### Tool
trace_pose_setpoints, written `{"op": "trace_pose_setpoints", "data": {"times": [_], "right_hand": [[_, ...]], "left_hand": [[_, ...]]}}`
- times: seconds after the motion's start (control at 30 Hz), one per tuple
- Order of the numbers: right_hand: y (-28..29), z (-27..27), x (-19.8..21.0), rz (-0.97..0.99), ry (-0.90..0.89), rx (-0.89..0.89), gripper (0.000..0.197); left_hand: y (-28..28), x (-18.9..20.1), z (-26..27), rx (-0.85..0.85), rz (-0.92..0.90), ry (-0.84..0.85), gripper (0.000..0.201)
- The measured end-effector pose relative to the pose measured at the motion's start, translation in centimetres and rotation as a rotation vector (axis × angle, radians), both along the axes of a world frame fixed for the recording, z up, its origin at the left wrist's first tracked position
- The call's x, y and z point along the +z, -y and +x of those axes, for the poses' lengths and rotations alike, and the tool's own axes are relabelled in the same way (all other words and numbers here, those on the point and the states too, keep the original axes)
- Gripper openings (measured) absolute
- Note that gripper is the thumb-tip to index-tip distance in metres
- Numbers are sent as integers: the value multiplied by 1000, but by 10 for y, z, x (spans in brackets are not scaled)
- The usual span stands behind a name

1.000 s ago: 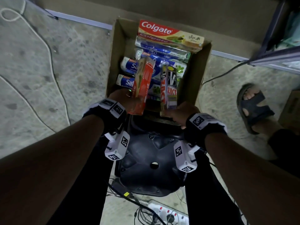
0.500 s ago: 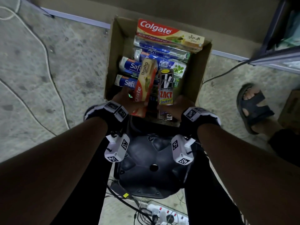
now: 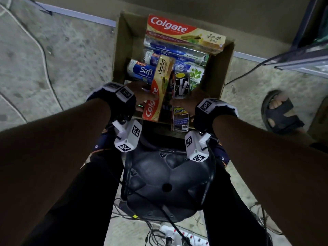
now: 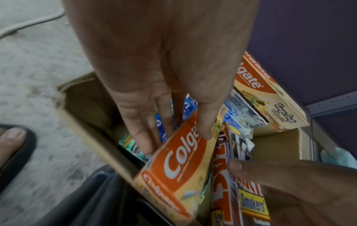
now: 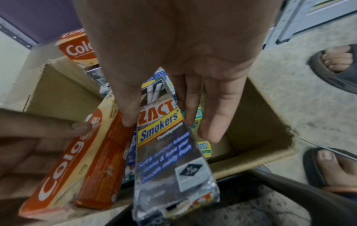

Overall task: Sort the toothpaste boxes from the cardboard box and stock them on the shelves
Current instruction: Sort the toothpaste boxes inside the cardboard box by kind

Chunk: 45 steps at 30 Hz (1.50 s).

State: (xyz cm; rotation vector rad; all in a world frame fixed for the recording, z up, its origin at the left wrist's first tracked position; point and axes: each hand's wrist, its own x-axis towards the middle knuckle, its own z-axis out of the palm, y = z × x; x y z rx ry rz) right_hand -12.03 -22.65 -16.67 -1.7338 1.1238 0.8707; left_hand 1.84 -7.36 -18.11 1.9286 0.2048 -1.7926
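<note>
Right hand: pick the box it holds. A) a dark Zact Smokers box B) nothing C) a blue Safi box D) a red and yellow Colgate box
A: the right hand pinches the dark Zact Smokers box between thumb and fingers; the Colgate box is in the left hand.

Dim, flat light; head view edges bowed; wrist views motion-blurred, grainy.

Support: speckled concrete floor. Cardboard box rests on it at 12 o'clock. Power strip at 6, pale cable at 10.
</note>
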Motion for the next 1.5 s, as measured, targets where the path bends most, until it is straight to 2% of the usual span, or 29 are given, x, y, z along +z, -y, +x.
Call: {"op": "trace_pose_setpoints", "data": {"times": [0.07, 0.2, 0.3, 0.37, 0.47, 0.6, 0.73, 0.77, 0.83, 0.87, 0.97, 1.03, 1.13, 1.27, 1.4, 1.5], "right_hand": [[-2, 1, 2, 43, 2, -11, 37], [0, 1, 4, 118, -11, -31, 21], [3, 0, 9, 107, 10, -21, 32], [3, 0, 19, 134, 29, -19, 25], [6, 0, 38, 113, 17, -132, 17], [3, -2, 81, 118, -16, -191, 25], [-2, -11, 130, 96, 37, -288, 19], [-4, -14, 142, 90, 38, -297, 26], [-8, -20, 166, 67, 25, -294, 55], [-10, -23, 177, 60, 18, -297, 57], [-12, -33, 213, 77, 15, -307, 32], [-15, -39, 240, 95, 19, -313, 32], [-19, -46, 277, 105, 16, -400, 72], [-22, -53, 328, 138, 70, -534, 84], [-19, -58, 383, 147, 119, -550, 81], [-16, -63, 424, 105, 195, -494, 52]], "left_hand": [[2, -1, 1, -11, 5, -6, 22], [-1, -3, 2, 17, 9, -6, 25], [-6, 1, 2, 35, -16, 17, 27], [-11, 9, 2, 58, -42, 5, 28], [-18, 31, 0, 74, -72, -9, 30], [-23, 74, -8, 101, -71, -12, 30], [-30, 128, -18, 126, -101, -31, 29], [-33, 141, -21, 143, -116, -33, 30], [-37, 166, -26, 167, -129, -26, 32], [-40, 178, -29, 175, -132, -24, 33], [-47, 211, -37, 209, -135, -12, 37], [-50, 235, -41, 212, -135, 1, 38], [-53, 275, -47, 217, -140, 2, 40], [-53, 327, -54, 231, -178, 41, 49], [-54, 377, -63, 259, -270, 80, 52], [-58, 414, -69, 247, -328, 103, 52]]}}
